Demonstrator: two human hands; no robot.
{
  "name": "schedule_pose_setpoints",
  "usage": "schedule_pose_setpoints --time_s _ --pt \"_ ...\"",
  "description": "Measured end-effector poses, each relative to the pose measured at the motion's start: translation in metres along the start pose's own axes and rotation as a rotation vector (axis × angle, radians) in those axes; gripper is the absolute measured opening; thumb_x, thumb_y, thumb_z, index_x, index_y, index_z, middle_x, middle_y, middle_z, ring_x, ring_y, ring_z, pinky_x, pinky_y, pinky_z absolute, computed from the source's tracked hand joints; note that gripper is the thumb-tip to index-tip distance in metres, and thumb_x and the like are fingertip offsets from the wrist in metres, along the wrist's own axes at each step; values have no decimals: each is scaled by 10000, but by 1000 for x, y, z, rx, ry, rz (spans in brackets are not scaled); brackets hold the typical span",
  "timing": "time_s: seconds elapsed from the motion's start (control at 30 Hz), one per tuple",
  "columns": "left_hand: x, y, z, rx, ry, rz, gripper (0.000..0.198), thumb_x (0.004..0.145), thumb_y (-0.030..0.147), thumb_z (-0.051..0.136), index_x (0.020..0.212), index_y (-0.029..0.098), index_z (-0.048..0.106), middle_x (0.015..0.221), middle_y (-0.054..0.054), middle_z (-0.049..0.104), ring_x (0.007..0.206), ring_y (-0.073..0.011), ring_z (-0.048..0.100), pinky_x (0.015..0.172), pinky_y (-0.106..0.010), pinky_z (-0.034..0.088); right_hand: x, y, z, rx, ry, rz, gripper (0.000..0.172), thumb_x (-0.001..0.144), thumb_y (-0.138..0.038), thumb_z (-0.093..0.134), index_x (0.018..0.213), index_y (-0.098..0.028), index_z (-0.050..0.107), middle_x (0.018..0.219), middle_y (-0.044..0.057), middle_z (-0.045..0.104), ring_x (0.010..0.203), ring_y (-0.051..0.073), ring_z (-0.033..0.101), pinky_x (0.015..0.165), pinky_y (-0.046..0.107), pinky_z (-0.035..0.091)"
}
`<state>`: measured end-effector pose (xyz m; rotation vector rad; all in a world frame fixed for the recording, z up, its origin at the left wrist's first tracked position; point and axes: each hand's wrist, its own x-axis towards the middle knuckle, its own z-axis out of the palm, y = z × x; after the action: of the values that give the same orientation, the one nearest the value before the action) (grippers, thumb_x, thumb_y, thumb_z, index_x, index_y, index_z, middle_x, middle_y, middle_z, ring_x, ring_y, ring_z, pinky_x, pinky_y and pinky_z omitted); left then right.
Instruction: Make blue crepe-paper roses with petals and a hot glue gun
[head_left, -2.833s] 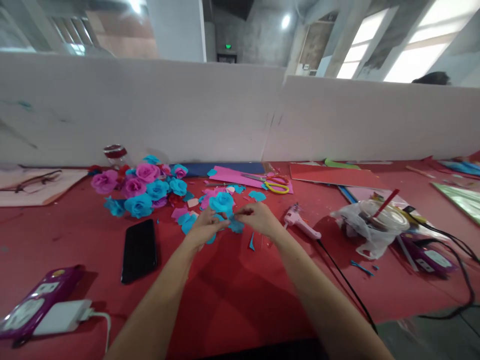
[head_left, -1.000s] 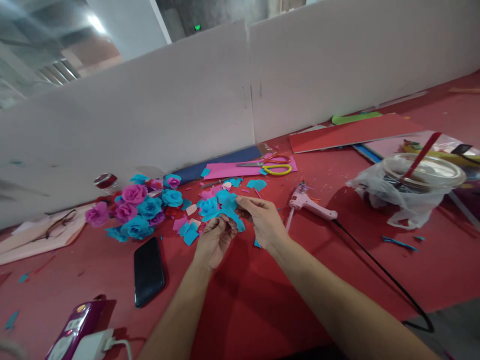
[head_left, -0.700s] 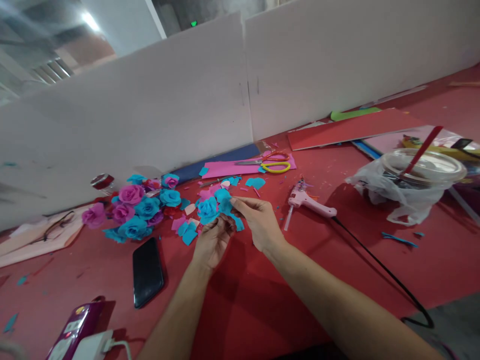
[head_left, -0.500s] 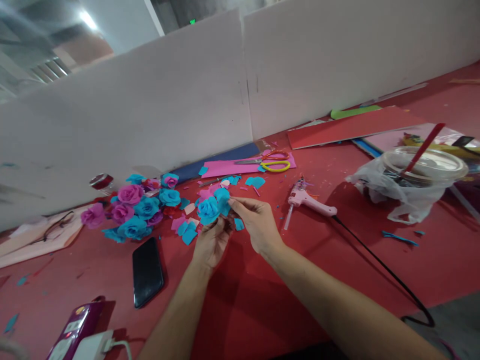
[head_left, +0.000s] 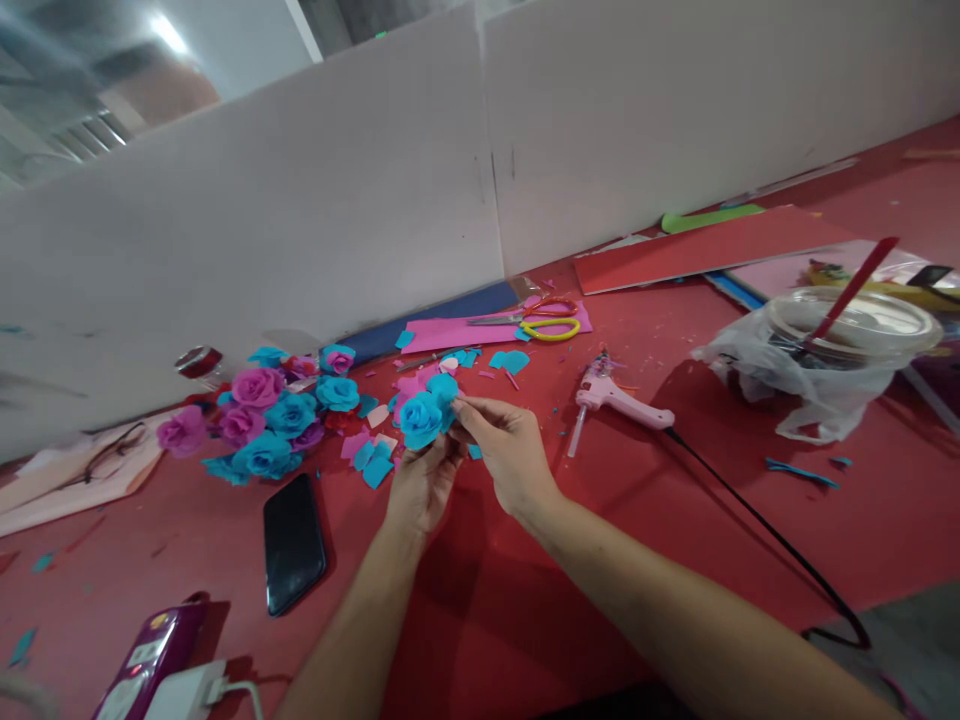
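Note:
A blue paper rose point(head_left: 421, 420) is held up over the red table by my left hand point(head_left: 424, 485), its fingers closed beneath the bloom. My right hand point(head_left: 510, 450) pinches a blue paper petal point(head_left: 442, 390) against the rose's right side. Loose blue petals point(head_left: 373, 463) and pink ones lie scattered just behind and left of my hands. To the right rests a pink hot glue gun point(head_left: 622, 402), its cord running toward the table's front right. Left of my hands stands a bunch of finished blue and pink paper roses point(head_left: 268, 455).
Scissors point(head_left: 555, 327) with red and yellow handles lie on pink paper point(head_left: 442, 336) near the white partition point(head_left: 360, 190). A black phone point(head_left: 294, 545) and a purple power strip point(head_left: 150, 660) are at left. A lidded tub point(head_left: 855, 330) in a plastic bag stands at right.
The rose has turned slightly, and the petal now sits closer against it. My right hand has shifted a little left. The view has moved slightly.

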<state>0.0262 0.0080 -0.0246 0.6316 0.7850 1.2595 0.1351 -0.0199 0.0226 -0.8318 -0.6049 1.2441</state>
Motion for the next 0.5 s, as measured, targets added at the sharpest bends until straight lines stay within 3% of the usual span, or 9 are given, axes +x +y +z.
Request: schedule_pose_setpoints --time_s 0.17,0.5 --pt "-1 0 4 18 6 17 171 605 162 806 746 160 709 781 -24 728 758 -126 662 764 -261 512 -1 1 1 33 4 15 124 712 -311 698 686 -195 733 597 -21 603 560 92 490 561 240 399" --pt "-2 -1 7 36 75 81 186 521 194 838 623 170 684 668 5 708 637 -108 635 670 -247 503 -6 6 7 185 73 51 123 670 -303 732 728 -196 750 633 -13 641 555 93 499 585 254 431"
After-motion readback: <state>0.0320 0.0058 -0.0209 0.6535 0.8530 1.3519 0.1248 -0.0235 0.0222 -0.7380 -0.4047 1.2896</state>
